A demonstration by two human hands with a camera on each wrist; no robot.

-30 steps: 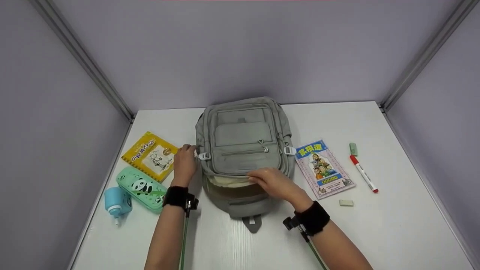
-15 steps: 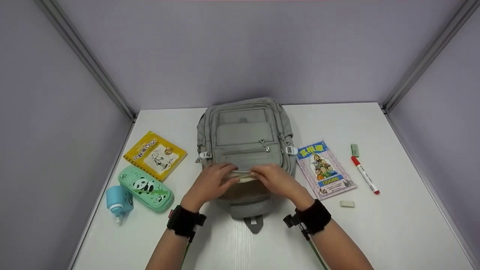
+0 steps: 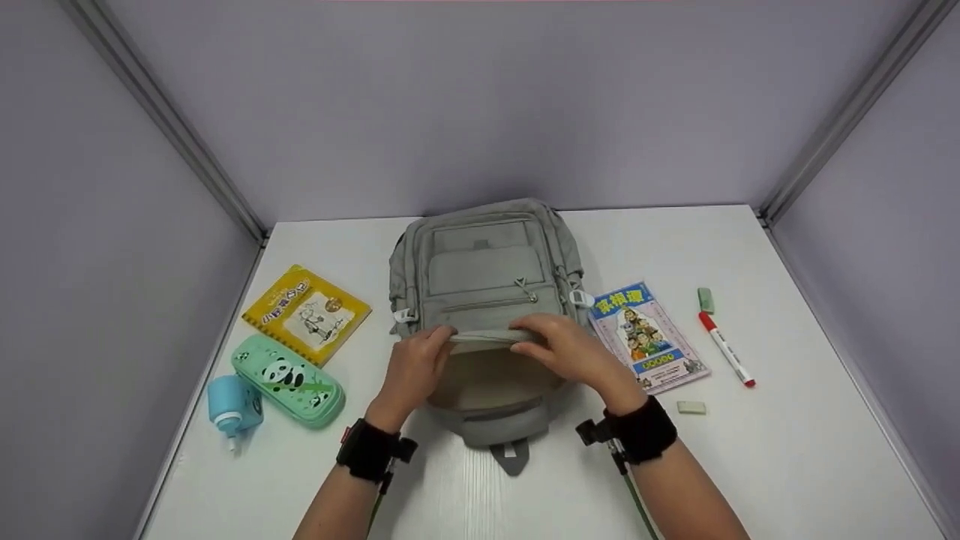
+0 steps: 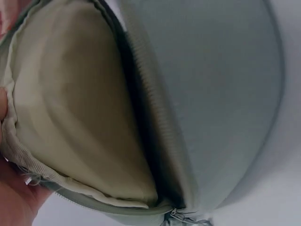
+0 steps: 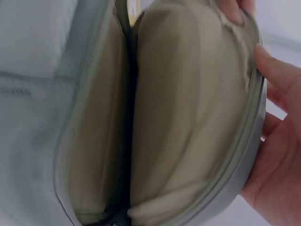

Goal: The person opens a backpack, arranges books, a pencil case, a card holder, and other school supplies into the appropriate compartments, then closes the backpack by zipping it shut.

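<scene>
Now both hands (image 3: 487, 360) hold the backpack's (image 3: 484, 262) beige-lined compartment open.

Yellow booklet (image 3: 307, 314) to my left: Chinese characters along its upper edge, too small for me to read. Pink-bordered book (image 3: 646, 338) to my right: blue title band with yellow characters, also unreadable. No other print legible.

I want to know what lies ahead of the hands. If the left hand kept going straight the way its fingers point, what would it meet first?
Probably the right hand: the left hand grips the backpack's opened flap edge, fingers pointing along it toward the right fingertips, though depth is unclear.
</scene>
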